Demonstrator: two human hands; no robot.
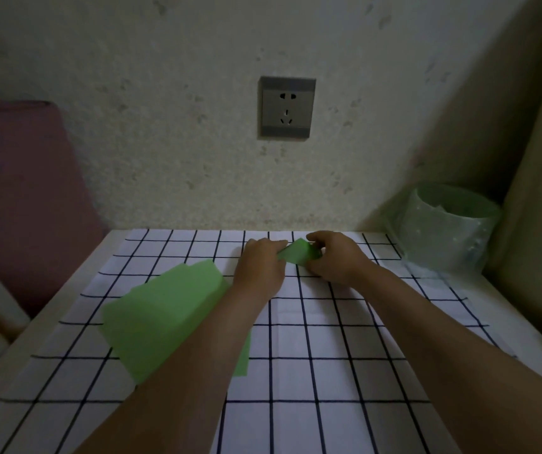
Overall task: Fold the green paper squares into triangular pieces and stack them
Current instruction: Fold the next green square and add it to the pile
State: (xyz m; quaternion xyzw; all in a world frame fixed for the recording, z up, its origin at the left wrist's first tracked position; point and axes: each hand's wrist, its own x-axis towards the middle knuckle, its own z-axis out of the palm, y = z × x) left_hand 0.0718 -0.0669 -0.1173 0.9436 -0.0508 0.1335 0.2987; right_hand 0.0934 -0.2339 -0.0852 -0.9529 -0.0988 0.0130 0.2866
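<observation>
Paper (299, 252) sits between your fingertips (279, 245): left hand (260, 265) and right hand (336, 258) both curl and pinch it, presumably steadying the fold.

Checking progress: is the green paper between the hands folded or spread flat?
Folded. The green piece, pinched by left hand and right hand, is far smaller than the stack of sheets.

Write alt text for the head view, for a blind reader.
The left hand and right hand pinch a small green paper piece between them over a checked cloth, near the wall. A pile of green sheets lies left, partly hidden by the left forearm; a clear tub stands far right, a socket above.
</observation>
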